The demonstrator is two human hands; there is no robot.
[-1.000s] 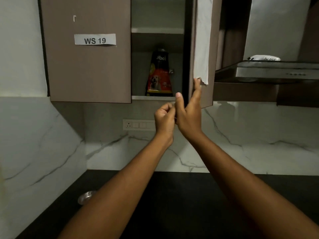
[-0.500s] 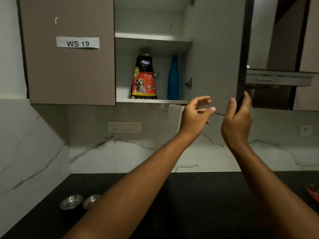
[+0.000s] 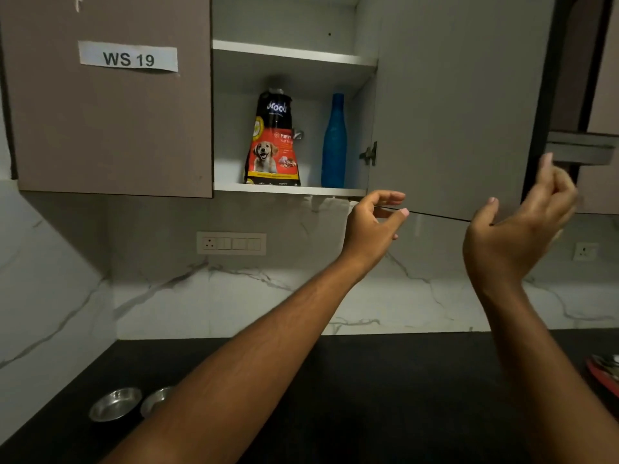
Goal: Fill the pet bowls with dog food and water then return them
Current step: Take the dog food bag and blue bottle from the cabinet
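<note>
A black and red dog food bag [image 3: 273, 142] with a puppy picture stands upright on the lower shelf of the wall cupboard, whose right door [image 3: 452, 105] hangs wide open. A blue bottle [image 3: 334, 142] stands just right of the bag. Two steel pet bowls [image 3: 115, 404] [image 3: 157, 398] sit side by side on the black counter at the lower left, the right one partly hidden by my forearm. My left hand [image 3: 373, 226] is raised below the shelf's right end, fingers apart, holding nothing. My right hand [image 3: 516, 229] is off the door's lower edge, fingers loosely curled and empty.
The closed left door [image 3: 110, 128] carries a "WS 19" label. A switch plate [image 3: 231, 243] is on the marble backsplash. A range hood [image 3: 582, 149] juts out behind the open door. A red object [image 3: 604, 376] lies at the counter's right edge.
The cupboard door has swung from nearly edge-on to fully open, revealing the blue bottle. My right hand has let go of the door. Both hands have spread apart.
</note>
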